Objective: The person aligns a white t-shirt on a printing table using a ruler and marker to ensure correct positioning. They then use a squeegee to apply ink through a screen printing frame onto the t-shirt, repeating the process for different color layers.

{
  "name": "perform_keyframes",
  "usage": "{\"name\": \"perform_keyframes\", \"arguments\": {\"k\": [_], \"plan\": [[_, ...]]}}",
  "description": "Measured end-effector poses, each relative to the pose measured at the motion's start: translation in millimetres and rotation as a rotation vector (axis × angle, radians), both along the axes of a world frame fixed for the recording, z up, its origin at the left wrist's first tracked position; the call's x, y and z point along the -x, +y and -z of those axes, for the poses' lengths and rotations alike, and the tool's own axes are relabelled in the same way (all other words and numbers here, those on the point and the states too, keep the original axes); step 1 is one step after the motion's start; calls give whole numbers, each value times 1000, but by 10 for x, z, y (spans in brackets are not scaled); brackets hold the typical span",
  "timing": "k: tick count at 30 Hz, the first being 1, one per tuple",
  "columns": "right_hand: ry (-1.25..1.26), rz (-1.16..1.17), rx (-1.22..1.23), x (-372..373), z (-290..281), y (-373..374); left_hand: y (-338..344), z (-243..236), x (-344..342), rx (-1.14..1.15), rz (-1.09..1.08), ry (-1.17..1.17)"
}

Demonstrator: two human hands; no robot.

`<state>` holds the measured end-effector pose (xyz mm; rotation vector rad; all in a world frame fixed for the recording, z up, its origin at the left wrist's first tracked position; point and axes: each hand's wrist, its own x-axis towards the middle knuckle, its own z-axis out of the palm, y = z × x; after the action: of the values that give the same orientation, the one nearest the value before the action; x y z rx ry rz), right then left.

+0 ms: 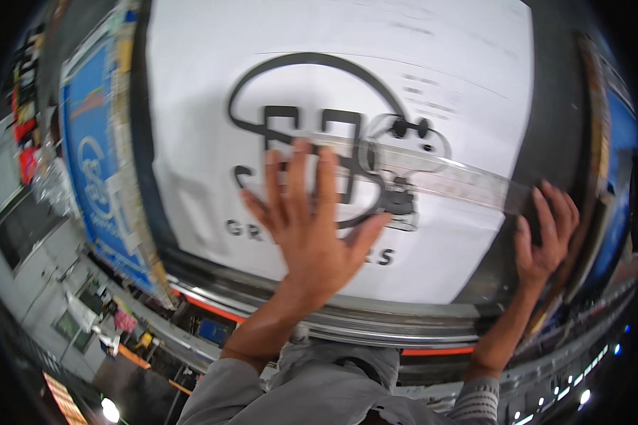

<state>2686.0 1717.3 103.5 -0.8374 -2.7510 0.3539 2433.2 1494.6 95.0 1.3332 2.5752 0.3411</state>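
A large white paper sheet [213, 170] lies on a dark flat surface in front of me, printed with a black cartoon figure and lettering. Across its right half runs a clear ruler [468, 180], slanting down to the right. My left hand [308, 227] is spread over the printed figure, its fingertips by the ruler's left end; the fingers hide part of the print. Beyond the paper's right edge, my right hand [546, 230] has its thumb and fingers apart at the ruler's other end. Whether it presses on the ruler I cannot tell.
A blue printing screen [96, 177] in a worn frame stands at the left, and another blue framed screen [617, 163] at the right. A metal rail [347, 329] borders the table's near edge, close to my body. Clear plastic wrap [52, 185] bunches at the far left.
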Motion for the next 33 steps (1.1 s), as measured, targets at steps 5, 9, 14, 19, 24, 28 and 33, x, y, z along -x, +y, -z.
{"name": "perform_keyframes", "arguments": {"k": [5, 9, 14, 19, 24, 28, 33], "plan": [[-13, -13, -4, -46, 48, 18, -11, 21, -8, -33, -23, -5], [-16, -28, -14, -57, 81, 29, -15, 24, -7, -33, -11, -6], [-25, -32, -20, -60, 74, 34, -17, 14, 0, -24, -12, -12], [-40, 26, 14, -62, 28, -4, 2, 0, 24, 24, -22, 7], [47, 21, 12, 107, 55, 13, 12, -44, 24, 34, -41, 21], [55, 46, 12, 67, 33, -5, 24, -5, 17, -21, -9, 26], [56, 50, 22, 45, 36, -4, 9, 30, 1, -45, 1, 20]]}}
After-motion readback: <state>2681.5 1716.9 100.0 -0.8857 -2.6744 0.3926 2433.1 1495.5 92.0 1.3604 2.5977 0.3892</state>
